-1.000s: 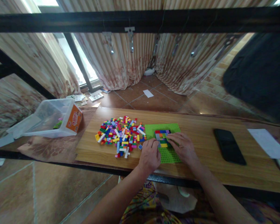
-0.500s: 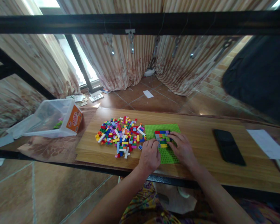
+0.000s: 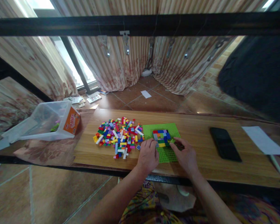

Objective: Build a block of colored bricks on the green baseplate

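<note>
A light green studded baseplate [image 3: 169, 155] lies on the wooden board, bearing a flat patch of joined bricks [image 3: 161, 137] in red, blue, grey, orange, green and yellow. My right hand [image 3: 186, 154] pinches a small light green brick [image 3: 172, 141] between thumb and fingers, just at the right side of the patch. Over the baseplate's left edge rests my left hand [image 3: 148, 155], fingers curled together, their tips by the patch's lower left corner; whatever they grip is hidden. A blue brick [image 3: 138, 147] lies just left of that hand.
Left of the baseplate spreads a pile of loose coloured bricks [image 3: 119, 133]. A clear plastic bin [image 3: 49, 118] with an orange label stands further left. On the right are a black phone [image 3: 225, 144] and white paper [image 3: 263, 140]. A dark bar [image 3: 140, 25] crosses above.
My right hand has drawn back a little from the middle of the patch to its right side, with the light green brick in its fingers. My left hand stays put.
</note>
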The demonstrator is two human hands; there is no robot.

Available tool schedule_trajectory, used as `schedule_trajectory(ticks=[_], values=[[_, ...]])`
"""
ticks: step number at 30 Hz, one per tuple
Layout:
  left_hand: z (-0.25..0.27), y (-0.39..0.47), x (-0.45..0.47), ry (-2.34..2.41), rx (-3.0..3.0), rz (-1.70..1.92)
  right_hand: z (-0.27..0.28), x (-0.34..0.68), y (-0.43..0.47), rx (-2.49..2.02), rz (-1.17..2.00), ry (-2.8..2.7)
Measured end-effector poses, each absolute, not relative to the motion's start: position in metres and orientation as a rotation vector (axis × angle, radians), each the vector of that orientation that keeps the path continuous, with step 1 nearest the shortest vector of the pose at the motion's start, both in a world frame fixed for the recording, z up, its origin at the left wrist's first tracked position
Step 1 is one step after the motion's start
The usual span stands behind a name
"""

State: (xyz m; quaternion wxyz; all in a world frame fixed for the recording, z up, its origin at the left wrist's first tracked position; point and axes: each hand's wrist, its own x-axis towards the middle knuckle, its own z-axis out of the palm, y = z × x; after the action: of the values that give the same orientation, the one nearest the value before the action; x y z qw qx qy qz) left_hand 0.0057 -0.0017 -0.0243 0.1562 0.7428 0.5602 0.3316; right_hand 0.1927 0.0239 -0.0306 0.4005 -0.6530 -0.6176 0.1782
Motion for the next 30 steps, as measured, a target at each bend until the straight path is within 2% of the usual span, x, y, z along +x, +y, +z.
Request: schedule_trajectory(ticks=[7, 30], values=[[-0.026, -0.001, 0.006, 1.584, 2.123, 0.961, -0.027, 0.188, 0.022, -1.672, 0.376, -1.695], [-0.027, 0.0, 0.005, 1.579, 2.149, 0.975, -0.01, 0.219, 0.04, -1.46, 0.751, -1.988]])
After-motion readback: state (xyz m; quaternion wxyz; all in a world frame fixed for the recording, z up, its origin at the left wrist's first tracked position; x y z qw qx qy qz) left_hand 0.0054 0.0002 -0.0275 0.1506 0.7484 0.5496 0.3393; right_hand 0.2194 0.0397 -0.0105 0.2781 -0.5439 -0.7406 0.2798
